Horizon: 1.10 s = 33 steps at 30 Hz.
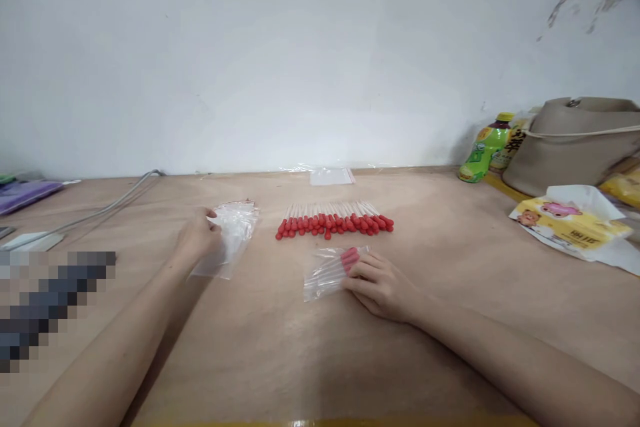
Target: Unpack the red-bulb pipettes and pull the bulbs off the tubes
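My right hand [380, 283] is closed on the right end of a clear plastic bag [323, 277]. Red-tipped sticks [350, 258] lie inside that bag, their red ends beside my fingers. To the left, my left hand [197, 237] has its fingers curled at the edge of a pile of clear plastic bags [235, 230], seemingly gripping one; the fingertips are partly hidden. Between and beyond my hands lies a row of thin white sticks with red heads [335, 222], the heads pointing toward me.
A white zip bag [331, 177] lies against the wall. At right are a green bottle [485, 150], a grey-beige bag [575, 147] and a yellow printed tissue pack [570, 223]. A grey cable [105, 205] and a purple item [30, 195] are at left, near a blurred-out dark object [55, 303].
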Each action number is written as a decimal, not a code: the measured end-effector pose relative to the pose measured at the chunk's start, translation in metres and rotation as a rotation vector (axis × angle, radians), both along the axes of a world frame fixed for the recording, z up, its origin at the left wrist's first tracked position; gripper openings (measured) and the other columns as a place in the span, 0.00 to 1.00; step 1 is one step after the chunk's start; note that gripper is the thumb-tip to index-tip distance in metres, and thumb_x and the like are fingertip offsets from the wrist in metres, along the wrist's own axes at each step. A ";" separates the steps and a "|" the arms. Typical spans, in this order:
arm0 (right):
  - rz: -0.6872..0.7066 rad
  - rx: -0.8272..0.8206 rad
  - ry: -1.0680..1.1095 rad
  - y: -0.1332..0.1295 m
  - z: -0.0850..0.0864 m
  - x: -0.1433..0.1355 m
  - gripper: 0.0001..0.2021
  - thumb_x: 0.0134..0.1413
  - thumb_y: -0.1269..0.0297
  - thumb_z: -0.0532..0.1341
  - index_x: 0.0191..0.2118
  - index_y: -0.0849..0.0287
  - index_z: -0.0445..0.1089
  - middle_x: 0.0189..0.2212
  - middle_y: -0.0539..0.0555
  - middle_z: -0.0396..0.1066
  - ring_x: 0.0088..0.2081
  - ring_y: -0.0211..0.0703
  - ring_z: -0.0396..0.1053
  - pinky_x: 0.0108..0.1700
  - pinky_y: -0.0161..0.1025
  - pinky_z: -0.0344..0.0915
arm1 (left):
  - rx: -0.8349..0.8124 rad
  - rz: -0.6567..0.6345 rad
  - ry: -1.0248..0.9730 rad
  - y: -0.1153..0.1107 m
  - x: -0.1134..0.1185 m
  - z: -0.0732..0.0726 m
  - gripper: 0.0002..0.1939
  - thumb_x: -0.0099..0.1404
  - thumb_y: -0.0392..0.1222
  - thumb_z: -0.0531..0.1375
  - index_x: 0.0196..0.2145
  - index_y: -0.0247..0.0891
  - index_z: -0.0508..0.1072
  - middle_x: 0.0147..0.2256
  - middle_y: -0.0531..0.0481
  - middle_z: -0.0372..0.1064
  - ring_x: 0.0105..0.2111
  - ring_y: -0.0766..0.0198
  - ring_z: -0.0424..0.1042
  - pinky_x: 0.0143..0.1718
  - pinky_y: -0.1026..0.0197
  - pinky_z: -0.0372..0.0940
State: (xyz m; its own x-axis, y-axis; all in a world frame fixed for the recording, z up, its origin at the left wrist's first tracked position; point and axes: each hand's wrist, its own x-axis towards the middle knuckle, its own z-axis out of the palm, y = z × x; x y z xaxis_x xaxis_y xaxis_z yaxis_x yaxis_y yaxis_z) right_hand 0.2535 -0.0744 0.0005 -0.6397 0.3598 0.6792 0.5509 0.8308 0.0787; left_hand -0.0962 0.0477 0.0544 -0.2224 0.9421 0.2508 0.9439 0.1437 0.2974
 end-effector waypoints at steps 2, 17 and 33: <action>0.033 -0.064 0.006 0.000 -0.001 -0.001 0.07 0.52 0.74 0.55 0.33 0.59 0.68 0.26 0.53 0.65 0.32 0.39 0.61 0.35 0.39 0.59 | 0.020 0.014 0.017 -0.001 -0.006 0.003 0.12 0.56 0.36 0.53 0.39 0.37 0.59 0.28 0.49 0.67 0.32 0.54 0.69 0.30 0.60 0.58; 0.051 -0.454 0.307 0.002 0.010 0.012 0.08 0.54 0.64 0.56 0.27 0.59 0.67 0.28 0.54 0.66 0.33 0.39 0.63 0.36 0.39 0.62 | 0.105 -1.064 -0.031 -0.076 0.111 -0.020 0.17 0.63 0.44 0.51 0.50 0.41 0.63 0.54 0.45 0.58 0.55 0.55 0.56 0.55 0.51 0.53; -0.130 -0.748 0.454 0.020 -0.004 0.028 0.06 0.50 0.64 0.59 0.32 0.61 0.70 0.27 0.53 0.70 0.29 0.38 0.66 0.32 0.36 0.64 | 0.043 -1.153 -0.133 -0.093 0.121 -0.031 0.14 0.63 0.45 0.53 0.45 0.43 0.70 0.41 0.46 0.70 0.43 0.58 0.67 0.47 0.52 0.60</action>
